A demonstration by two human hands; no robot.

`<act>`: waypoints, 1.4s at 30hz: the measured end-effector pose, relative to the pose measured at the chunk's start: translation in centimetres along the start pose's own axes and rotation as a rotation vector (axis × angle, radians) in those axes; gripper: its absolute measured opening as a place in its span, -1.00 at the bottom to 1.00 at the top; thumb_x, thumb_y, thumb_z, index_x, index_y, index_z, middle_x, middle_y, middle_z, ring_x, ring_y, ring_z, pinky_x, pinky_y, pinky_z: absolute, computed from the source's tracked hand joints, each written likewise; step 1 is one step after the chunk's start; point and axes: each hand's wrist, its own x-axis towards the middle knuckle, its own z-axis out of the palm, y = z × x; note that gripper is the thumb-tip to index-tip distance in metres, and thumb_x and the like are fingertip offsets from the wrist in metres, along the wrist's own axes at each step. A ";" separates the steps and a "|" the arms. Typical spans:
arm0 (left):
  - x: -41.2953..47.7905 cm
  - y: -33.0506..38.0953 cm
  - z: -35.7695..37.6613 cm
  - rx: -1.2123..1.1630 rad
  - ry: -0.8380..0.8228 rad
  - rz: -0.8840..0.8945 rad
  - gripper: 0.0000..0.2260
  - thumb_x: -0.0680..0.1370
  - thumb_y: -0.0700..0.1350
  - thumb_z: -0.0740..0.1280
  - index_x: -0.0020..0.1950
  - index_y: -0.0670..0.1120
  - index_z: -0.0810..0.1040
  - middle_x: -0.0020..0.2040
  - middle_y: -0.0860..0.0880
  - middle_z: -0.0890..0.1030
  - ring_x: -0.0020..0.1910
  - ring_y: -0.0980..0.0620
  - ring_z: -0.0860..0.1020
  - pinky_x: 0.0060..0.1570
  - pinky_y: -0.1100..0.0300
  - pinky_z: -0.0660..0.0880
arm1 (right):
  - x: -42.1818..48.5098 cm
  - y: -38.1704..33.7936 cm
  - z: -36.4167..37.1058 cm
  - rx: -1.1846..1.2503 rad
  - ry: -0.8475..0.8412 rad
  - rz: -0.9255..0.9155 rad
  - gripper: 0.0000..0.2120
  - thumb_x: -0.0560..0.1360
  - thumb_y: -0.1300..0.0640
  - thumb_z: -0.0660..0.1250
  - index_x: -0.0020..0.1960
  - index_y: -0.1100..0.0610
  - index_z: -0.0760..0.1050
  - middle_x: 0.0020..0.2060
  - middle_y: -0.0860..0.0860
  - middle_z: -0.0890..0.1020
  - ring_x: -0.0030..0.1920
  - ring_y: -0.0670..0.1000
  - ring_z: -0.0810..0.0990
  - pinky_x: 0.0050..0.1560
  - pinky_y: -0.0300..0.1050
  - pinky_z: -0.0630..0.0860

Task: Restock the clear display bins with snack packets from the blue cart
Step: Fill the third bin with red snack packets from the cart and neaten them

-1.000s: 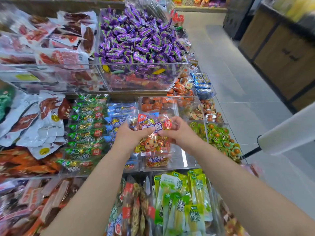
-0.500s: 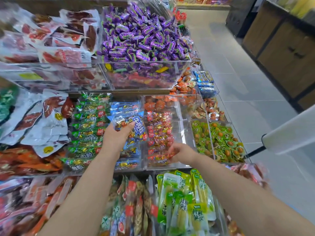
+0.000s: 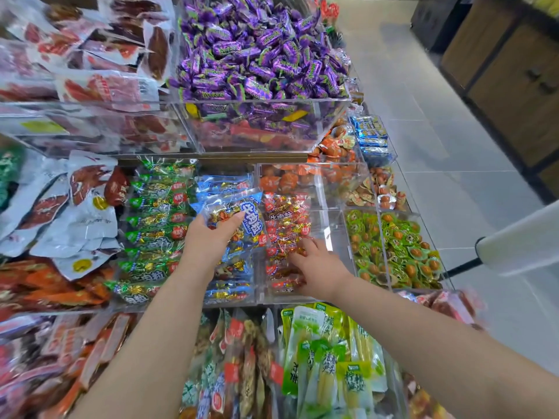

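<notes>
My left hand grips a blue snack packet with white lettering, lifted and tilted above the row of blue packets in a clear bin. My right hand lies with fingers spread on the red snack packets stacked in the neighbouring clear bin. That bin's right part shows bare plastic. The blue cart is out of view.
Green packets fill the bin to the left. A raised bin of purple candies stands behind. Green-wrapped eggs sit right, yellow-green pouches in front. A white roll juts in at right over the tiled aisle.
A second ago both hands held a red packet over the bin. It now lies in the red row, my right hand rests on that row, and my left hand holds up a blue packet.
</notes>
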 end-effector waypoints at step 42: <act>0.4 -0.3 -0.8 -0.028 0.007 0.047 -0.28 0.39 0.17 0.48 0.46 0.01 0.29 0.23 0.07 0.36 0.17 0.05 0.33 0.10 0.06 0.30 | 2.8 1.5 0.8 1.402 -0.130 0.498 -0.19 0.34 -0.35 0.35 0.47 -0.05 0.20 0.42 0.01 0.35 0.30 0.05 0.37 0.27 -0.01 0.27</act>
